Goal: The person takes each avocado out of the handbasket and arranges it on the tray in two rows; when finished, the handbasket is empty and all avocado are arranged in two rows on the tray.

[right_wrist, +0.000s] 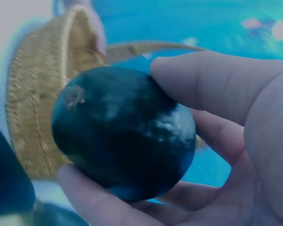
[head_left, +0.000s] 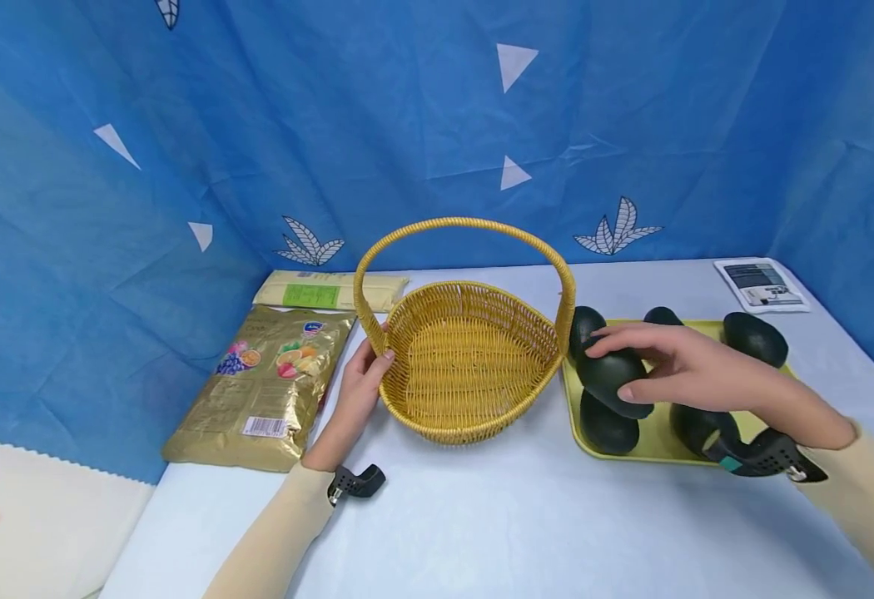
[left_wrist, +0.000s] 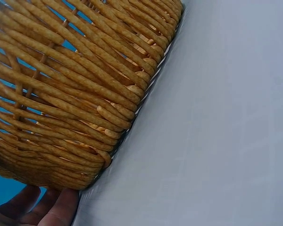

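My right hand [head_left: 680, 366] grips a dark green avocado [head_left: 615, 381] above the left side of a yellow tray [head_left: 657, 449]. In the right wrist view, the thumb and fingers curl round this avocado [right_wrist: 122, 134]. Several more avocados lie in the tray, one of them [head_left: 609, 424] just below the held one. A woven wicker basket [head_left: 474, 366] with a tall arched handle stands left of the tray, and no avocado shows inside it. My left hand [head_left: 362, 374] holds the basket's left rim near the handle's foot, thumb inside. The left wrist view shows its fingertips [left_wrist: 61, 207] against the woven wall.
A gold foil bag [head_left: 265, 383] with fruit pictures lies left of the basket, and a pale yellow packet [head_left: 325, 291] lies behind it. A white packet [head_left: 762, 285] sits at the back right. Blue patterned cloth [head_left: 437, 125] hangs behind the white tabletop [head_left: 467, 524].
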